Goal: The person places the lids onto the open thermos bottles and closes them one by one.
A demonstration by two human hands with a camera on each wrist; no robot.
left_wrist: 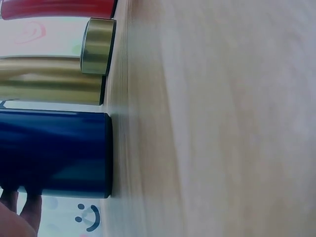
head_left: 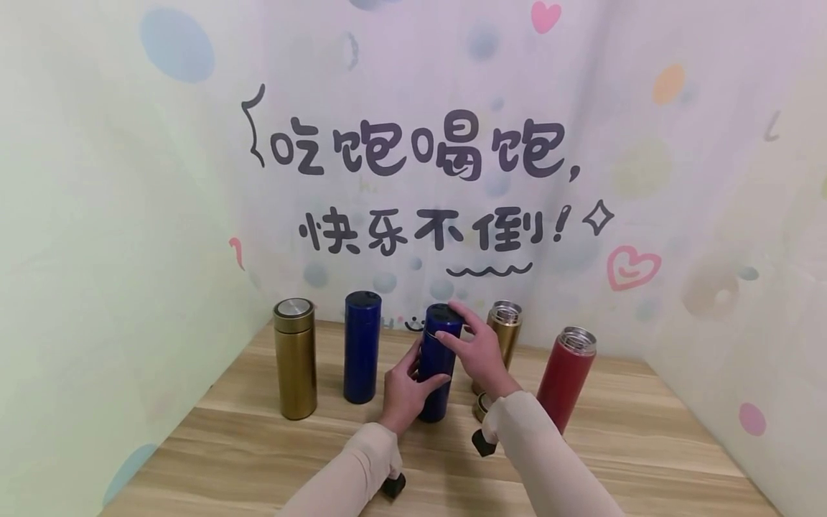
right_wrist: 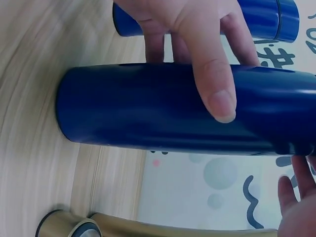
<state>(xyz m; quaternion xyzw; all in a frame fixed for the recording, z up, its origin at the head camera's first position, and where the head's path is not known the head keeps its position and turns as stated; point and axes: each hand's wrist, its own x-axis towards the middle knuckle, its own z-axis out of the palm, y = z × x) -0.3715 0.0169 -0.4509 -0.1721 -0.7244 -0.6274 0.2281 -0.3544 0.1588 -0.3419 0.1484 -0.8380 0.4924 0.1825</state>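
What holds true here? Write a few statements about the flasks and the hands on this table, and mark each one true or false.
1. The left hand grips the body of the middle blue flask. True.
2. The right hand rests on the red flask. False: it is at the cap of the middle blue flask.
3. The red flask has no cap on. True: its metal mouth shows.
4. The gold flask on the left lies on its side. False: it stands upright, capped.
5. A loose gold cap sits on the wooden table by the open gold flask. True.
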